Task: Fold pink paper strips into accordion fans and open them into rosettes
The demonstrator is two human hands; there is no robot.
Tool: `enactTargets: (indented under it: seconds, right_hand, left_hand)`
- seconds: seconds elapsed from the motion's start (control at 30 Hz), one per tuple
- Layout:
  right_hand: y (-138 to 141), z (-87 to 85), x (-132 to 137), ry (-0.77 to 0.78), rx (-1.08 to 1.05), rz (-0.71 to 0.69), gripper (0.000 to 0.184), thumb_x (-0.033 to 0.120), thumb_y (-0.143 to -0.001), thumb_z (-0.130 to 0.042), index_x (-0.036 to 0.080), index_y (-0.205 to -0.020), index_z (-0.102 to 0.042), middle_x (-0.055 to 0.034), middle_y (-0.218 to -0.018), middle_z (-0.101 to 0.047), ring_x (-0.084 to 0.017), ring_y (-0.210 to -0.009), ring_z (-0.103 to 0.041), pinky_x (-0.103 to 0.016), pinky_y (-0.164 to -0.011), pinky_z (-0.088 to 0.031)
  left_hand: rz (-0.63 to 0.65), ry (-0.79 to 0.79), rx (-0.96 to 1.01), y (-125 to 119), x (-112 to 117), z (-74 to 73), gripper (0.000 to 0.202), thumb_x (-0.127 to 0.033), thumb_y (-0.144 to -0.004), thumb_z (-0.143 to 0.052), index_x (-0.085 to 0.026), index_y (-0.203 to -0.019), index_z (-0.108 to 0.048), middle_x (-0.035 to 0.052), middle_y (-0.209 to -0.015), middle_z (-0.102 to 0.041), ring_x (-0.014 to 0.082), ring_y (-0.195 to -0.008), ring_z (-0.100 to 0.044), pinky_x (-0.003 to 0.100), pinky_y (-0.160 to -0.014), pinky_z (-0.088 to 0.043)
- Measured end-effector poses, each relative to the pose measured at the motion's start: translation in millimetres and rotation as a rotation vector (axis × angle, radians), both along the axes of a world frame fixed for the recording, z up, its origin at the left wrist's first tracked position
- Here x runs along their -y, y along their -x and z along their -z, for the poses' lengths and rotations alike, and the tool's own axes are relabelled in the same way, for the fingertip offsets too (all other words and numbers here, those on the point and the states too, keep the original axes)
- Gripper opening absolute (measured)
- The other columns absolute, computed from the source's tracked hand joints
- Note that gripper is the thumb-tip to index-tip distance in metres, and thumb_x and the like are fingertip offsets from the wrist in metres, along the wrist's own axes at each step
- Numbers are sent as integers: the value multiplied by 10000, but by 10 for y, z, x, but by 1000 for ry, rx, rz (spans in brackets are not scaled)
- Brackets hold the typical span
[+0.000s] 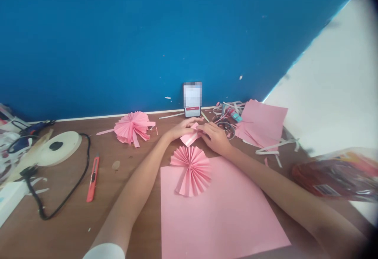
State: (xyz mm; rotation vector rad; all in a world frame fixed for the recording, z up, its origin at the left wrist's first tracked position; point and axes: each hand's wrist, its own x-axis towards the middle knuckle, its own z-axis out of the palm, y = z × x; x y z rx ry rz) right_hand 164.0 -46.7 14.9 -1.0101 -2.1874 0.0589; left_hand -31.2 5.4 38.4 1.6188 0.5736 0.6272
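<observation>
Here's the small pink paper piece [188, 138], a pale strip across it, just beyond the pleated paper rosette [192, 172]. The left hand [183, 128] grasps it from the left, the right hand [216, 137] pinching its right edge! That rosette lies partly over the large pink sheet [218, 219]. Beyond the hands, a phone [193, 98] stands against the blue wall [132, 46]; out left, a second rosette [130, 128], and nearer, a red box cutter [93, 178] on the brown table [118, 184].
</observation>
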Motion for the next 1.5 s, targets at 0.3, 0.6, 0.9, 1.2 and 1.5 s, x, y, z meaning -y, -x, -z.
enactTargets:
  seconds: [0.3, 0.6, 0.9, 1.2, 1.5]
  right_hand:
    - [0, -3, -11, 20, 3, -8, 215, 228, -934, -433, 235, -1057, -609, -65, -927, -664, -211, -907, -581, -347, -809, -464]
    - [8, 28, -22, 29, 19, -23, 249, 213, -931, -439, 255, -1128, -586, -59, -1058, -664, -213, -1004, -581, -355, -849, -466]
    - [8, 47, -35, -18, 49, -5, 259, 210, -937, -427, 224, -1151, -573, -77, -1052, -658, -218, -995, -579, -349, -840, -467]
    - [2, 31, -25, 11, 36, -6, 248, 200, -928, -441, 229, -1142, -564, -72, -996, -655, -217, -956, -586, -347, -806, -476]
    - [13, 78, -52, 6, 83, 0, 302, 220, -938, -421, 223, -1208, -555, -93, -1048, -651, -226, -986, -593, -359, -823, -482]
  left_hand:
    - [4, -6, 0, -7, 18, -4, 510, -274, -763, -647, -210, -1258, -548, 122, -1243, -580, 245, -1110, -571, 332, -901, -451]
    - [20, -5, -15, -21, 16, -4, 495, -295, -763, -660, -199, -1238, -558, 127, -1235, -577, 246, -1097, -571, 322, -873, -457]
    - [27, -1, -27, -15, -1, 27, 503, -254, -779, -637, -190, -1267, -530, 122, -1254, -573, 235, -1103, -568, 317, -900, -441]
    - [12, -4, -16, -10, 13, 6, 509, -301, -792, -627, -179, -1274, -519, 134, -1309, -535, 240, -1135, -551, 322, -923, -434]
    - [24, -11, -29, -11, -7, 23, 514, -270, -778, -637, -189, -1274, -527, 130, -1315, -526, 244, -1147, -539, 324, -913, -443]
